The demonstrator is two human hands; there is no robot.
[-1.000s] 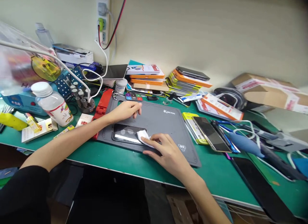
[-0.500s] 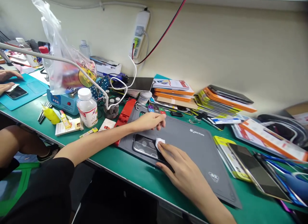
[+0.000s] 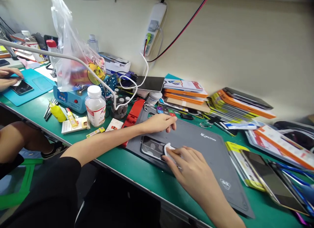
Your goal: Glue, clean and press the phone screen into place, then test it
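Observation:
A black phone (image 3: 152, 146) lies screen-up on the grey work mat (image 3: 196, 146). My right hand (image 3: 190, 167) presses a small white wipe (image 3: 167, 149) onto the right end of the phone's screen, fingers closed over it. My left hand (image 3: 160, 122) rests on the mat just behind the phone, fingers curled down and touching the mat near the phone's top edge. I cannot make out anything in it.
A white bottle (image 3: 95, 105), red tool (image 3: 132, 115), blue device (image 3: 71, 99) and plastic bag (image 3: 73, 58) stand at the left. Stacked boxes (image 3: 183, 90) line the wall, and phones (image 3: 272, 180) lie at the right. Another person's hands (image 3: 8, 78) work at a teal mat (image 3: 36, 86) far left.
The view has swung left, bringing the neighbour's teal mat into sight. My right hand has kept rubbing the wipe over the phone's right end. My left hand has stayed behind the phone.

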